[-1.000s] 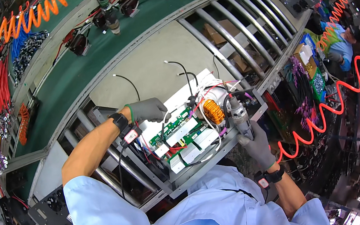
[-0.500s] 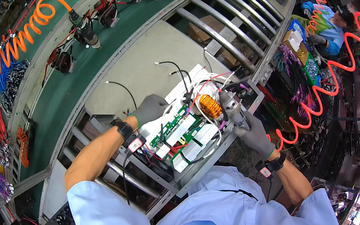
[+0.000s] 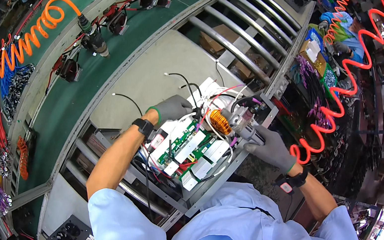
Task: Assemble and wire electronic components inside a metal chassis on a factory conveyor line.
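A metal chassis lies in front of me, holding green circuit boards with pale heat sinks, a copper-wound toroid coil and many cables. My right hand, in a grey glove, is wrapped round a grey pneumatic screwdriver. Its front end points down into the chassis beside the coil, and the tip is hidden. My left hand, also gloved, is closed at the far side of the boards beside the black cables. Whatever its fingertips hold is hidden.
A coiled red hose hangs at my right. Steel rollers continue beyond a pale board. Over the green bench hangs another tool on an orange coil. A co-worker is at the far right.
My left hand has moved right, toward the cables at the chassis's far side. My right hand and the screwdriver have shifted slightly left and tilted more over the chassis.
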The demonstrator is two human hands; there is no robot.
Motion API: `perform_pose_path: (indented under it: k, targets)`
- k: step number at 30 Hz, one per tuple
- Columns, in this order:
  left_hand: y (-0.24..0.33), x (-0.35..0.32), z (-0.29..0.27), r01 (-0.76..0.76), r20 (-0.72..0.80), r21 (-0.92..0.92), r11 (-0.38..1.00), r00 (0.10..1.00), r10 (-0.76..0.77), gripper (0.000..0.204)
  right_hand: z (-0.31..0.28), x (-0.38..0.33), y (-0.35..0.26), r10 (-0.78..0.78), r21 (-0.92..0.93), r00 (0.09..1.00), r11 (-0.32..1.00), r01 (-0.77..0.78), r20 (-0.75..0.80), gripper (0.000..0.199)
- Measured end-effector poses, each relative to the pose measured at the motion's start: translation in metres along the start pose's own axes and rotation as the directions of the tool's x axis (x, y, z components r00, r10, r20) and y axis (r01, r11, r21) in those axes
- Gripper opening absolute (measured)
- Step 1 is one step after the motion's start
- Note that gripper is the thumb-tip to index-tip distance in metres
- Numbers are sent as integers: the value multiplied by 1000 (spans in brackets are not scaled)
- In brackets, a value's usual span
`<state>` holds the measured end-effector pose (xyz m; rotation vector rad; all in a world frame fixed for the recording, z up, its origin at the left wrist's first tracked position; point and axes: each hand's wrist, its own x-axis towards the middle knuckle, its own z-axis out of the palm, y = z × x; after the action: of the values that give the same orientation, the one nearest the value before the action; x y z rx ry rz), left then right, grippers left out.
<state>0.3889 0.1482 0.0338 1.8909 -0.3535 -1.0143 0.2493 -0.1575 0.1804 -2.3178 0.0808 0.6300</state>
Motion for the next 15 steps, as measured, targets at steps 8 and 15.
perform_pose_path:
  k: [8, 15]
  targets:
    - [-16, 7, 6, 27, 112, -24, 999, 993, -24, 23, -45, 1, -96, -336, -677, 909, 611, 410, 248, 49]
    - [-10, 7, 7, 64, 175, 25, 998, 982, -68, 17, -18, 41, -160, -270, -775, 812, 255, 578, 517, 41]
